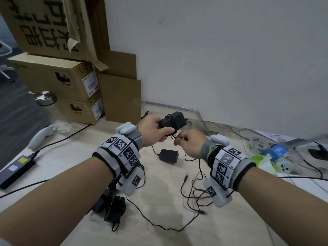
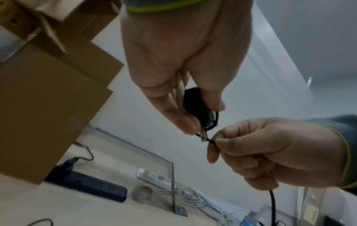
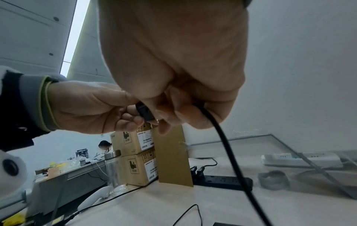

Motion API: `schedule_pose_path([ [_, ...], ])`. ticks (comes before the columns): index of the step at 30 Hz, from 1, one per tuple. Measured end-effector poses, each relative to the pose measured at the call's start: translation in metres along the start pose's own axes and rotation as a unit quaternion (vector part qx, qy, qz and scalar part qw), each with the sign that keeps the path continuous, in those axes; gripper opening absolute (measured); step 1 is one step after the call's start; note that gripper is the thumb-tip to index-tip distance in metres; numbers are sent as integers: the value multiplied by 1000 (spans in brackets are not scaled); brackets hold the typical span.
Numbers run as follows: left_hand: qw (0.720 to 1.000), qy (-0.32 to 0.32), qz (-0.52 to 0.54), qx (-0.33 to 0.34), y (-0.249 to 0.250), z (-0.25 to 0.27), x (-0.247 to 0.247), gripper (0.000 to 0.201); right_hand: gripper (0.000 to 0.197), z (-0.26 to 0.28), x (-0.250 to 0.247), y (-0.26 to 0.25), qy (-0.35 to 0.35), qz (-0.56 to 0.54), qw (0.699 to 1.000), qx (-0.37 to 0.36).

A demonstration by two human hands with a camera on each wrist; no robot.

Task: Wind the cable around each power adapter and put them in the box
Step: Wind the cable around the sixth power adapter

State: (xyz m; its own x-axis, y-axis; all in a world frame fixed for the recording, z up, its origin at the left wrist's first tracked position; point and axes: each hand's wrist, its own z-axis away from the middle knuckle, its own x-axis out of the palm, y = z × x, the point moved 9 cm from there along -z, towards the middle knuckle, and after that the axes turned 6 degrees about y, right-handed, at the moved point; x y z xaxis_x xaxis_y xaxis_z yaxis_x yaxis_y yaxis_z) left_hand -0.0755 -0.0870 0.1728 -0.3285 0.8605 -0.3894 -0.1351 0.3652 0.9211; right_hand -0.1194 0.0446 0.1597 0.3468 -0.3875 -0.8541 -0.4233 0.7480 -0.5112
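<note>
Left hand [image 1: 154, 129] grips the power adapter [image 1: 173, 120] above the worktop [image 1: 159, 201], a few turns already on it, while the right hand [image 1: 190, 142] pinches the cable [image 2: 209, 140] beside its prongs. Best to keep the line taut, lay each turn beside the last, and feed slack gradually so nothing tangles.

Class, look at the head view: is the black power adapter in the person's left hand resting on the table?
No: the left hand holds the black power adapter raised above the pale wooden table.
</note>
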Motion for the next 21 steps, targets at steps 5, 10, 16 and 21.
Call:
schedule_pose_path([
  [5,1000,-9,-26,-1,2,-4,2,11,23,1,-1,2,4,16,1000,1],
  [10,985,22,-173,5,-16,-11,5,23,20,5,5,-5,-5,24,1000,-19],
  [16,949,-53,-310,11,-34,-13,10,31,20,4,-10,-19,-25,77,993,-90],
  [21,914,-188,-354,56,-32,7,26,28,27,-7,-21,-25,-1,41,992,-117],
])
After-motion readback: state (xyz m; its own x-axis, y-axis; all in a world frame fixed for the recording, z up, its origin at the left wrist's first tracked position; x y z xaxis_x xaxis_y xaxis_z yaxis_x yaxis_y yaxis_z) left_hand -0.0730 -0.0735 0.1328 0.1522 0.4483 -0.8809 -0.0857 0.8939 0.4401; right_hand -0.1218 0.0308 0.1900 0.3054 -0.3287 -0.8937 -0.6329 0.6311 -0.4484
